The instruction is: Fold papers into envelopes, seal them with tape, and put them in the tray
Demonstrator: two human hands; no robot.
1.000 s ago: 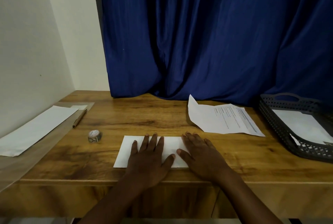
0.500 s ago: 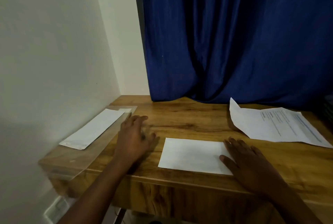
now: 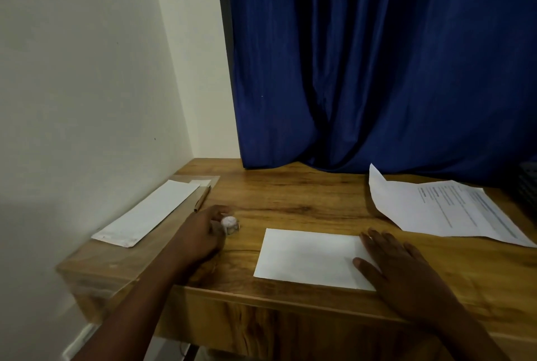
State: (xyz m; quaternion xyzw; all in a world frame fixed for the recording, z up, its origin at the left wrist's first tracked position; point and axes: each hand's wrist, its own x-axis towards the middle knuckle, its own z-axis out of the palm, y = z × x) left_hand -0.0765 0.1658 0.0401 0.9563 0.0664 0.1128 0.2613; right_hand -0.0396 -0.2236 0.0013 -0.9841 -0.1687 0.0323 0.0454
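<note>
A folded white paper (image 3: 308, 256) lies flat near the front edge of the wooden desk (image 3: 305, 197). My right hand (image 3: 406, 276) rests flat on its right end, fingers straight and spread. To the left of the paper stands a small tape roll (image 3: 230, 224). My left hand (image 3: 200, 234) is at the roll's left side, with thumb and fingers curled round it. A sliver of the dark tray (image 3: 528, 186) shows at the far right edge; its inside is out of view.
Printed sheets (image 3: 453, 209) with one corner curled up lie at the back right. A long white envelope (image 3: 148, 212) and a brown pen (image 3: 202, 199) lie along the left wall. A blue curtain (image 3: 377, 70) hangs behind the desk.
My left hand left the folded paper, reached left and closed round the tape roll. My right hand stayed on the paper's right end. The view swung left, so most of the tray left the frame.
</note>
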